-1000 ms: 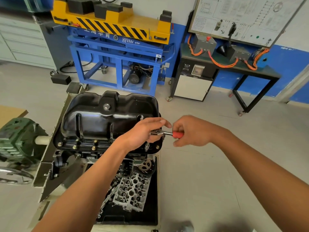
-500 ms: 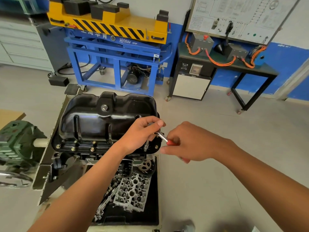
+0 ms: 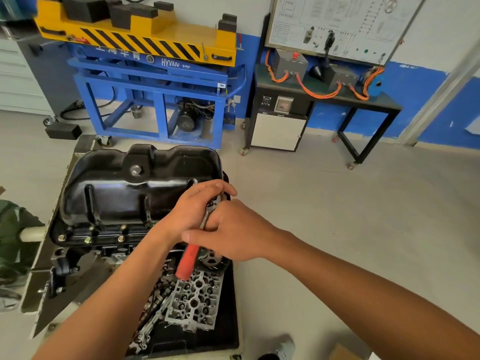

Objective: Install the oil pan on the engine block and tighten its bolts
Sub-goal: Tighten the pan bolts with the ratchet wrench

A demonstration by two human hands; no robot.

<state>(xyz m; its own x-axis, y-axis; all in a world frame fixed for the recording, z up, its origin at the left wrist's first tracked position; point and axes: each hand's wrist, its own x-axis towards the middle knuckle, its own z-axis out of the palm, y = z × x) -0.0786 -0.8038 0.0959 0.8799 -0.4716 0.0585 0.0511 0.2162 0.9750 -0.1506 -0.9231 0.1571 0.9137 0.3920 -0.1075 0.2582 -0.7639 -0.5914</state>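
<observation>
Behind the pan [image 3: 124,193] stand a blue lift [image 3: 155,100] and a black desk [image 3: 324,96] with orange cables. At the pan's near right corner the left hand [image 3: 192,211] curls over the ratchet [image 3: 188,258] head, covering that corner. The right hand [image 3: 233,232] grips its shank. Below the pan, a black tray [image 3: 230,320] holds a cylinder head [image 3: 194,302] and loose parts.
</observation>
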